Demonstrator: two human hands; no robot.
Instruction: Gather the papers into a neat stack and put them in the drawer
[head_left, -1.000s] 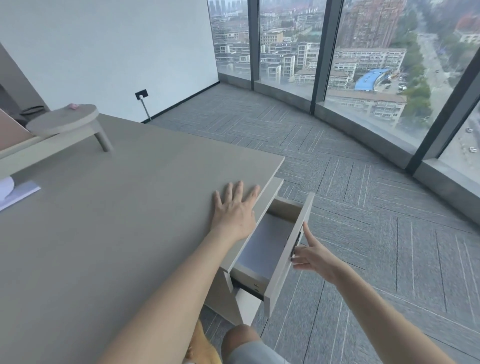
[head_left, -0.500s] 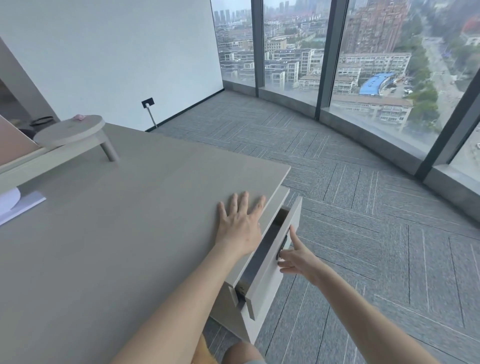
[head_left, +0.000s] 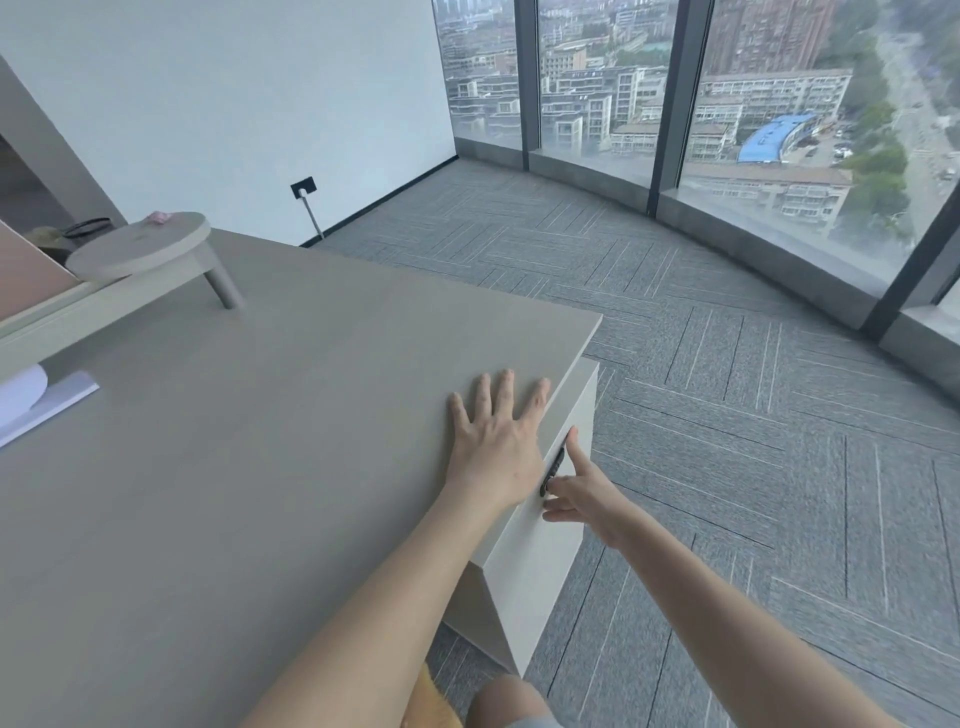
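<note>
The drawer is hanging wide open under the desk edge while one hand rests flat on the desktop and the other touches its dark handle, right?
Not quite. In the head view the drawer is shut, its front flush. The rest holds: the left hand lies flat on the desktop, and the right hand touches the dark handle.

Desk (head_left: 234, 467) top mostly open; its right edge and the drawer (head_left: 540, 525) face are taken up by your hands.

Your left hand (head_left: 493, 447) lies flat with fingers (head_left: 506, 387) spread at the desk's right edge, blocking that strip. Your right hand (head_left: 576, 488) presses against the drawer front at the dark handle (head_left: 552, 470), so the handle is covered and the drawer face sits flush. The broad desk surface left of your forearm is free to cross. Farther back, a round stool-like stand (head_left: 140, 244) with a slanted leg (head_left: 221, 283) rises from a raised shelf (head_left: 78, 317), and white papers (head_left: 31, 400) sit at the far left edge. The carpeted floor (head_left: 727, 415) to your right is clear up to the window wall (head_left: 670, 104).
</note>
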